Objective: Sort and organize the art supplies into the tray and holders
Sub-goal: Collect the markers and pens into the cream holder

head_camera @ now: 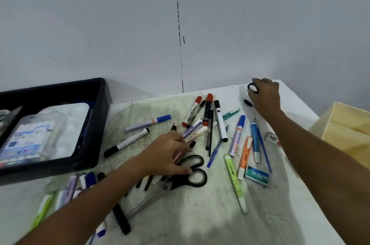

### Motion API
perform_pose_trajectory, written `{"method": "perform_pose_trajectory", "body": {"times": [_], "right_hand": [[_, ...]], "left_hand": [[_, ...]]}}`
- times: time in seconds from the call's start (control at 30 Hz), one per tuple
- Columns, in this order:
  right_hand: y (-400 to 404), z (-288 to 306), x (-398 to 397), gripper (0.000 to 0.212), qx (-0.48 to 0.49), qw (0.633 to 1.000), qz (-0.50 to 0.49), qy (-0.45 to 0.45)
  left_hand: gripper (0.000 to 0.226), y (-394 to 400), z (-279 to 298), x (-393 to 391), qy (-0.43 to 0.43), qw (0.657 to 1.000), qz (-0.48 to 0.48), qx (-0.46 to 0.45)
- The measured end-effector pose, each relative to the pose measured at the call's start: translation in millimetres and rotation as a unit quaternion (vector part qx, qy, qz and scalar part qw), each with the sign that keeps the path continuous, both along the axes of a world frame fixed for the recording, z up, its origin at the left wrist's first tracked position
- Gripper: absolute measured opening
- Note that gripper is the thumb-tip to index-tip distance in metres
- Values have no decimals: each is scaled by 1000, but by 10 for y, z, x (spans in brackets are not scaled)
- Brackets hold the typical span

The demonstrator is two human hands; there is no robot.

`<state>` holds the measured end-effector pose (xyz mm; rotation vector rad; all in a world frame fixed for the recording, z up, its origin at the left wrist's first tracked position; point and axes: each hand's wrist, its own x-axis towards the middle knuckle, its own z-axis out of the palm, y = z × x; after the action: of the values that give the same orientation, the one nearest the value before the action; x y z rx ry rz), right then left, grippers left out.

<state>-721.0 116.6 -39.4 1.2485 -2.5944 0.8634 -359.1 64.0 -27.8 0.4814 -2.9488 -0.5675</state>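
At the far left the dark tray [100,124] runs off the frame edge, holding a white palette [68,124] and a clear packet [26,136] whose label I cannot read. In front of it, a few markers [88,179] lie half hidden under my left forearm. My left hand [168,154] rests palm down over the black scissors [180,176], its fingers curled loosely on the pens beneath; whether they grip one, I cannot tell. Loose markers and pens [218,124] lie scattered mid-table. At the far right corner my right hand [264,96] pinches a small black ring of tape [253,88]. A yellow holder [344,128] is cut off at the right.
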Motion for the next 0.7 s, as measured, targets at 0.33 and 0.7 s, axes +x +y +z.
{"method": "perform_pose_trajectory", "body": {"times": [0.33, 0.7], "right_hand": [[294, 534, 980, 54, -149, 971, 172, -76], [1079, 1012, 1016, 53, -227, 931, 171, -230]], "left_hand": [[89, 414, -99, -48, -59, 994, 42, -80], [75, 570, 776, -486, 91, 978, 77, 172]]}}
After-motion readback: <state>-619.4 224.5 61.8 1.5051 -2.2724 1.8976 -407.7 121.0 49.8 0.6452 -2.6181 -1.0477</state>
